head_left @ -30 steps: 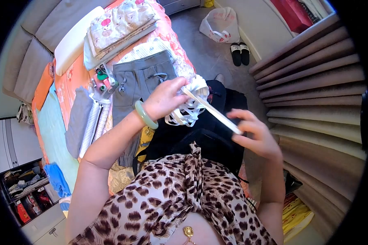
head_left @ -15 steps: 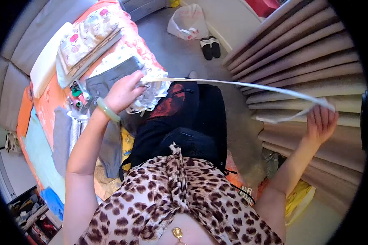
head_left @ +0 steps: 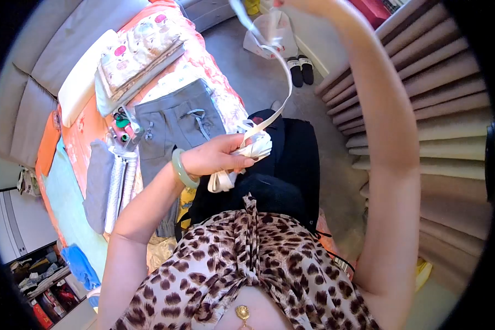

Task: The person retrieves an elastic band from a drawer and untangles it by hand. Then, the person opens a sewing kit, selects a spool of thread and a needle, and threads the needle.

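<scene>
My left hand [head_left: 217,157], a pale green bangle at its wrist, is closed around a folded bundle of white flat band [head_left: 257,146], its loops hanging below the fingers. From the bundle a strip rises and curves toward the top edge. My right hand [head_left: 312,6] is raised there, blurred and partly cut off; the strip runs up to its fingertips, which seem pinched on it. Grey drawstring trousers [head_left: 173,118] lie on the bed just beyond my left hand. Dark fabric [head_left: 291,165] covers my lap.
Folded patterned bedding [head_left: 140,52] lies on the bed. Thread spools [head_left: 121,132] and white rolls [head_left: 120,181] lie left of the trousers. A white plastic bag [head_left: 261,41] and black slippers [head_left: 301,71] are on the floor. Striped curtains [head_left: 440,99] hang on the right.
The right hand has swung from far right up to the top edge, and the band has gone from stretched to slack and curving. The left hand has come nearer my lap, exposing the grey trousers.
</scene>
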The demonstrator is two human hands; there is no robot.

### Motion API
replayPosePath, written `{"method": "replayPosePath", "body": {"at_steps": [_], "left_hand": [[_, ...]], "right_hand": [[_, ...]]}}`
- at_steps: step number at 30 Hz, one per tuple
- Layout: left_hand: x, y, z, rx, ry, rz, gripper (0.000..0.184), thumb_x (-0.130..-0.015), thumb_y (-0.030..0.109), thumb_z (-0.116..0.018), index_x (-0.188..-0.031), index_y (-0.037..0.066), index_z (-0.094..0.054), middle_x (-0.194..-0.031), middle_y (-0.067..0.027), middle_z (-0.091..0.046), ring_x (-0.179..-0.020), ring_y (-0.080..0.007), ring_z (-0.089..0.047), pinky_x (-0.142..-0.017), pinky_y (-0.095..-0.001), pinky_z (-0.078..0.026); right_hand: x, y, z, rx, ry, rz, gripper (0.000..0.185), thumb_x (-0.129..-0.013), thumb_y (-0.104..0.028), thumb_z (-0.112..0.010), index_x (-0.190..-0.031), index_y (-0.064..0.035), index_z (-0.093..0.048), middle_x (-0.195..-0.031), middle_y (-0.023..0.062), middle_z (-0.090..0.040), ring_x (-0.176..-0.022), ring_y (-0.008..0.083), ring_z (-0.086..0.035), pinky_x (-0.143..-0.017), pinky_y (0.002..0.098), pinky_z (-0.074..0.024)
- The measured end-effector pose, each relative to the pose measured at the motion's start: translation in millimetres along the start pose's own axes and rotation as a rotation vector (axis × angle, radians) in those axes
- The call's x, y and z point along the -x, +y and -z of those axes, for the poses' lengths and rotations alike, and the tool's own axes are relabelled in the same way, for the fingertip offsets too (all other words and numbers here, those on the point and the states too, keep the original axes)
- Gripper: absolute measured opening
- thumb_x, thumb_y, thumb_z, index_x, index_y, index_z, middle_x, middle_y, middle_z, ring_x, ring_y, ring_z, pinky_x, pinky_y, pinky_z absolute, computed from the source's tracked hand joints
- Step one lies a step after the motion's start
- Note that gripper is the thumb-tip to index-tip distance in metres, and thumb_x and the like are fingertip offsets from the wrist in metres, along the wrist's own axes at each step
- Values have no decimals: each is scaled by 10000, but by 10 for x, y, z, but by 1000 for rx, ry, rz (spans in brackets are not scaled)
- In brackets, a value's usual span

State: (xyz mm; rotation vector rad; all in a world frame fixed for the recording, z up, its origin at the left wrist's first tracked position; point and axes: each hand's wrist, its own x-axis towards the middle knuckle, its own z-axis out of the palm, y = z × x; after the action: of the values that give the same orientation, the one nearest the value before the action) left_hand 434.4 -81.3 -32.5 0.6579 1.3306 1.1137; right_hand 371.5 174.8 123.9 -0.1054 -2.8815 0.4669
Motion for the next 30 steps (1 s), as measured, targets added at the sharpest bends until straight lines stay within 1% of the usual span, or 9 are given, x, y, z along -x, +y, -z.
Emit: {"method": "replayPosePath", "body": {"at_steps": [4, 6, 12, 14, 18, 19, 23, 27, 30], "left_hand": [[-37, -216, 44, 300, 95, 0, 223, -875, 153, -606, -1074, 75, -544, -756, 36, -525, -628, -33, -466, -566, -177, -386], [-63, -200, 66, 398, 137, -38, 209, -879, 150, -592, -1062, 67, -534, -744, 37, -517, -623, -37, -467, -560, -179, -392], [-90, -164, 86, 419, 345, -140, 368, -874, 158, -628, -1143, 50, -400, -806, 10, -512, -647, -45, -492, -556, -173, -402], [-89, -151, 21, 474, 344, -178, 366, -879, 138, -619, -1149, 49, -388, -813, 0, -515, -649, -46, -499, -554, -170, -402], [-70, -254, -70, 315, 474, -263, 631, -855, 69, -629, -1363, 52, -257, -836, -19, -532, -639, -65, -522, -534, -177, -415], [-43, -232, -90, 265, 519, -225, 769, -850, 63, -634, -1438, 56, -138, -826, -26, -547, -647, -69, -532, -540, -180, -419], [-29, -234, -136, 386, 593, -213, 873, -850, 67, -635, -1465, 56, -15, -800, -39, -562, -638, -77, -538, -542, -190, -416], [-30, -178, -184, 403, 590, -181, 878, -845, 19, -614, -1459, 30, 13, -840, -77, -572, -637, -92, -547, -573, -221, -450], [-41, -204, -192, 420, 572, -228, 885, -853, 31, -609, -1464, 55, 31, -826, -61, -566, -632, -84, -535, -555, -208, -431]], "right_hand": [[684, 302, -732, -791, -97, 104, 237, -943, -217, -516, -1029, -9, -593, -846, 57, -629, -788, 135, -595, -714, 263, -477], [1263, 223, -890, -1113, -400, 9, 196, -940, -172, -513, -987, -6, -605, -843, 44, -633, -800, 110, -587, -735, 257, -475], [2164, -65, -1782, -1420, -484, -346, 148, -924, -85, -517, -1004, 5, -605, -963, 34, -619, -892, 98, -560, -804, 252, -461], [2113, -120, -2001, -1579, -559, -341, 297, -932, -90, -496, -1219, -14, -513, -1065, 33, -593, -930, 101, -556, -800, 242, -457], [2019, -280, -2181, -1698, -425, -451, 422, -933, -76, -478, -1342, -29, -390, -1176, 49, -542, -986, 115, -548, -819, 251, -455], [2012, -311, -2187, -1732, -416, -478, 446, -931, -69, -476, -1362, -31, -367, -1202, 53, -529, -1003, 122, -547, -834, 257, -452], [2045, -326, -2223, -1698, -279, -412, 466, -927, -46, -468, -1377, -31, -350, -1263, 70, -505, -1115, 159, -509, -941, 299, -399], [1953, -278, -2168, -1604, -254, -253, 457, -914, -39, -486, -1360, -22, -389, -1231, 70, -529, -1099, 139, -514, -934, 286, -401], [1897, -221, -2201, -1608, -414, -223, 489, -899, -31, -500, -1372, -27, -379, -1225, 66, -530, -1083, 123, -516, -930, 277, -402]]}}
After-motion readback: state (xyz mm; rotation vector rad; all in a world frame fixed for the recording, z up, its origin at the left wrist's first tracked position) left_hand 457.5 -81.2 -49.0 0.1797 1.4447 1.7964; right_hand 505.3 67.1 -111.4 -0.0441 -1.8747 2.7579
